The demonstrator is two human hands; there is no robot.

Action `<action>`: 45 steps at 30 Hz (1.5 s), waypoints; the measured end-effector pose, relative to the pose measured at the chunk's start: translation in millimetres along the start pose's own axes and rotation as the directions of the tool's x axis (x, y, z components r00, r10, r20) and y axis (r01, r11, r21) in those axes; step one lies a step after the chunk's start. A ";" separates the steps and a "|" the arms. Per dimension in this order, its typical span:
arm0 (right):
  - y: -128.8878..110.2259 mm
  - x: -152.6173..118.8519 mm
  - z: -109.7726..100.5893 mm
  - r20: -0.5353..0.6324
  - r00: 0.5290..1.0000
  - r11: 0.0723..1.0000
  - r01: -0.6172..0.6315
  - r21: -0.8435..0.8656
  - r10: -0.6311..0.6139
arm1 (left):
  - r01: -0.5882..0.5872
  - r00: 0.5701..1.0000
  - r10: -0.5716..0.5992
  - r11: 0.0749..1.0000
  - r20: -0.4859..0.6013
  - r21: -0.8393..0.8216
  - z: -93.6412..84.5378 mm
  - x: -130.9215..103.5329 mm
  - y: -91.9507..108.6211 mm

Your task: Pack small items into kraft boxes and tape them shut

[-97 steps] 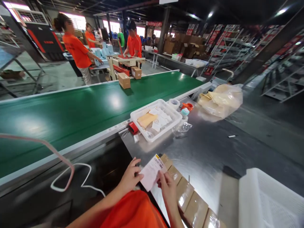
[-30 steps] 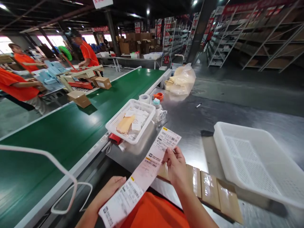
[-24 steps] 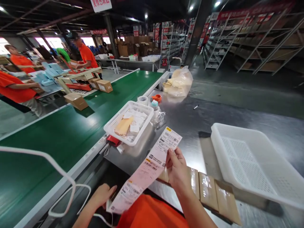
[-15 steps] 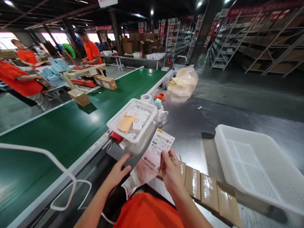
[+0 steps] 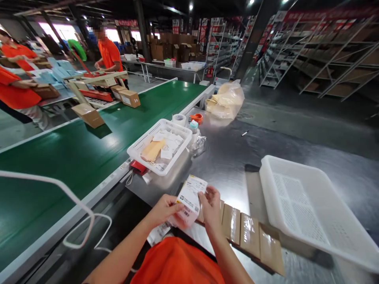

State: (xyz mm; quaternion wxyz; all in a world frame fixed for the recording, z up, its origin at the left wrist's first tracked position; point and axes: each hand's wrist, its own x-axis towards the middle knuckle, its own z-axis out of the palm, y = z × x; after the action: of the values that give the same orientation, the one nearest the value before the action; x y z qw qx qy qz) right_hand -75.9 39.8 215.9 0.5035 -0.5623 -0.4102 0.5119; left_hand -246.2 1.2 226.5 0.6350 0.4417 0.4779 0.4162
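A printed shipping label (image 5: pixel 192 191), white with barcodes and a pinkish lower part, is held up above the near edge of the metal table. My left hand (image 5: pixel 166 210) is closed on its left edge between thumb and fingers. On the right edge, my right hand (image 5: pixel 209 200) pinches it. The lower end of the label bends down towards my orange shirt and is partly blurred. Just right of my right hand, a row of several small taped cardboard boxes (image 5: pixel 249 233) lines the table's front.
A white basket (image 5: pixel 134 152) with papers and a tan piece stands beyond my hands, near tape rolls (image 5: pixel 179 119). At right lies a large white tray (image 5: pixel 266 189). A green conveyor belt (image 5: pixel 71 165) carrying cartons runs along the left. Co-workers in orange stand across it.
My left hand, open and apart from the label before, has come in and closed on its left edge. The label now sits lower and is bent. The view has shifted slightly.
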 end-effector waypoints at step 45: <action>174.6 43.2 -16.7 0.721 0.596 0.199 0.801 -0.564 -0.353 | 0.530 0.847 -0.476 0.725 -0.235 0.441 -85.5 -98.0 -131.3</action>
State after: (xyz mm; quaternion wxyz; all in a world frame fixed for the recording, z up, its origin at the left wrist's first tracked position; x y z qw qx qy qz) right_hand -62.8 52.3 36.1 0.1999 -0.3932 -0.8913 0.1052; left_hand -334.8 -112.7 110.9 0.5646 0.4185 0.7019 0.1160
